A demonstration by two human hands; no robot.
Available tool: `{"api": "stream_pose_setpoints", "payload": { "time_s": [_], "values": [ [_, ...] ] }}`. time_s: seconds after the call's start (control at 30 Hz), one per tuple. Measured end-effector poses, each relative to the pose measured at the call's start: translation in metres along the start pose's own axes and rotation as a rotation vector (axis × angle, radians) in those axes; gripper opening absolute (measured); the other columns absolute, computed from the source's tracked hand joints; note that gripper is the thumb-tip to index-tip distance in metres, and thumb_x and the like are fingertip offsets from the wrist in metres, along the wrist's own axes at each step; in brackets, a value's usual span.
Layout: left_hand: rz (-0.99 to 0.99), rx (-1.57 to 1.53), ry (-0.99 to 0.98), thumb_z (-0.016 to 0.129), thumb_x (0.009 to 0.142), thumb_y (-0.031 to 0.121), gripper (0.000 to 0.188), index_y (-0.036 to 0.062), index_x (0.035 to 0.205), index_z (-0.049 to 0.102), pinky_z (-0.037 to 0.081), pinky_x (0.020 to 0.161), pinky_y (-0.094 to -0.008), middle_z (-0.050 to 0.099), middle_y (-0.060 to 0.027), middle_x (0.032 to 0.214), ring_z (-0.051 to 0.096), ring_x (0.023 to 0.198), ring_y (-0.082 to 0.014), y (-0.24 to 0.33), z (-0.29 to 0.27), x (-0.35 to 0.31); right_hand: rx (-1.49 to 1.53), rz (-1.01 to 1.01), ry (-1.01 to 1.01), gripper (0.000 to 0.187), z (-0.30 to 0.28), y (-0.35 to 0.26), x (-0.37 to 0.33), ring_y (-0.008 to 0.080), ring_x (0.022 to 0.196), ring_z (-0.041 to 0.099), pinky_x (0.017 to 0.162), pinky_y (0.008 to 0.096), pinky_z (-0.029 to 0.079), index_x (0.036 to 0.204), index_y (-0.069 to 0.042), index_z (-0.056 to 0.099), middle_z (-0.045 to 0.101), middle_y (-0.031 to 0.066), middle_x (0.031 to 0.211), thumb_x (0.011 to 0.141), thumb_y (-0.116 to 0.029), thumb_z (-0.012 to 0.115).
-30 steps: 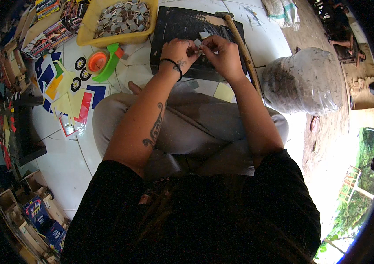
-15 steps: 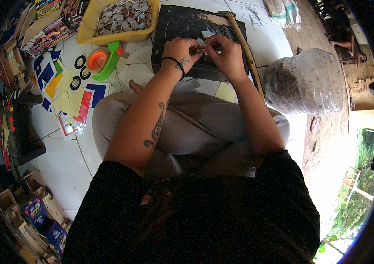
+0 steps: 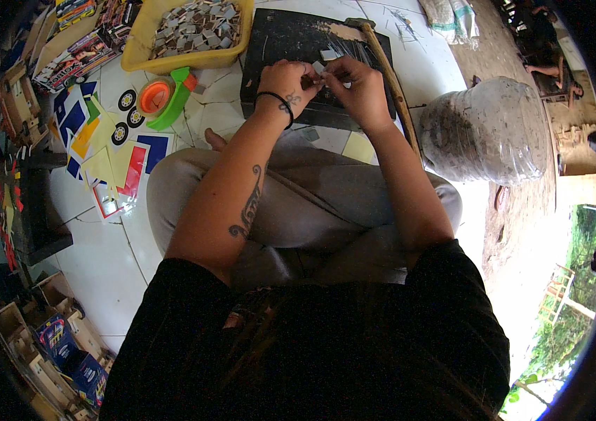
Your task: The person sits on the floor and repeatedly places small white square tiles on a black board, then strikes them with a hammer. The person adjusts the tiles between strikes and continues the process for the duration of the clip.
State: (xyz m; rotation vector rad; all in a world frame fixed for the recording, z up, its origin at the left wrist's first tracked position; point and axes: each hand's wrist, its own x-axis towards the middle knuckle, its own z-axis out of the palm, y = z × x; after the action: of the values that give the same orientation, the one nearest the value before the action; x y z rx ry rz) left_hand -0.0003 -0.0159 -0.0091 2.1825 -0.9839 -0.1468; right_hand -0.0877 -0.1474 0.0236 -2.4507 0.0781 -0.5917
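Observation:
Over a low black box (image 3: 266, 42), my two hands meet at the fingertips. A small square grey piece (image 3: 318, 67) sits between them. My left hand (image 3: 285, 85), a dark band at its wrist, is closed on the piece's left side. From the right, my right hand (image 3: 360, 85) pinches at the same piece; its exact finger contact is partly hidden. Another small pale square (image 3: 329, 55) lies on the box just beyond my fingers, beside a bundle of thin dark rods or wires (image 3: 355, 49). A hammer (image 3: 394, 88) with a wooden handle leans along the box's right edge.
At the far left of the box stands a yellow basin (image 3: 172, 65) full of small squares. Left of me lie a green and orange plastic piece (image 3: 172, 105), toy wheels (image 3: 120, 133) and coloured sheets (image 3: 132, 168). A big cloudy plastic container (image 3: 484, 130) stands at right.
Hardly anything differs. My fingers have shifted very slightly around the small grey piece, and both arms stay in place.

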Motion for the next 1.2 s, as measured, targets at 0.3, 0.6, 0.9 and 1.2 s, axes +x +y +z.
{"api": "stream_pose_setpoints", "payload": {
  "time_s": [0.3, 0.6, 0.9, 1.2],
  "values": [
    [0.190, -0.179, 0.181, 0.069, 0.075, 0.017, 0.016, 0.0034, 0.080, 0.063, 0.048, 0.060, -0.0328, 0.062, -0.0113, 0.075, 0.060, 0.063, -0.0244, -0.003, 0.006, -0.001, 0.015, 0.026, 0.020, 0.015, -0.008, -0.008, 0.001, 0.0313, 0.083, 0.062, 0.073, 0.0361, 0.049, 0.084, -0.003, 0.064, 0.063, 0.0149, 0.088, 0.073, -0.012, 0.070],
    [0.213, -0.195, 0.222, 0.066, 0.079, 0.013, 0.012, 0.0021, 0.077, 0.061, 0.047, 0.055, -0.0323, 0.059, -0.0102, 0.072, 0.058, 0.058, -0.0214, 0.002, 0.011, -0.003, -0.923, 0.241, -0.238, 0.053, -0.066, 0.011, -0.055, 0.0351, 0.110, 0.049, 0.088, 0.0413, 0.046, 0.124, 0.004, 0.037, 0.045, 0.0240, 0.118, 0.078, -0.008, 0.060],
    [0.150, -0.195, 0.200, 0.066, 0.078, 0.012, 0.010, 0.0030, 0.076, 0.061, 0.048, 0.059, -0.0325, 0.059, -0.0100, 0.073, 0.060, 0.063, -0.0246, 0.005, 0.008, -0.003, 0.019, 0.702, -0.134, 0.042, -0.116, -0.084, -0.135, 0.0319, 0.082, 0.062, 0.073, 0.0381, 0.047, 0.131, -0.008, 0.040, 0.061, 0.0228, 0.095, 0.090, -0.010, 0.051],
    [0.161, -0.229, 0.199, 0.065, 0.078, 0.010, 0.011, 0.0009, 0.075, 0.060, 0.048, 0.058, -0.0315, 0.060, -0.0107, 0.074, 0.060, 0.062, -0.0230, 0.006, 0.010, -0.004, -0.163, 0.460, -0.185, 0.046, -0.120, -0.112, -0.161, 0.0393, 0.100, 0.057, 0.082, 0.0419, 0.048, 0.133, -0.009, 0.038, 0.055, 0.0244, 0.114, 0.089, -0.010, 0.050]
  ]
}}
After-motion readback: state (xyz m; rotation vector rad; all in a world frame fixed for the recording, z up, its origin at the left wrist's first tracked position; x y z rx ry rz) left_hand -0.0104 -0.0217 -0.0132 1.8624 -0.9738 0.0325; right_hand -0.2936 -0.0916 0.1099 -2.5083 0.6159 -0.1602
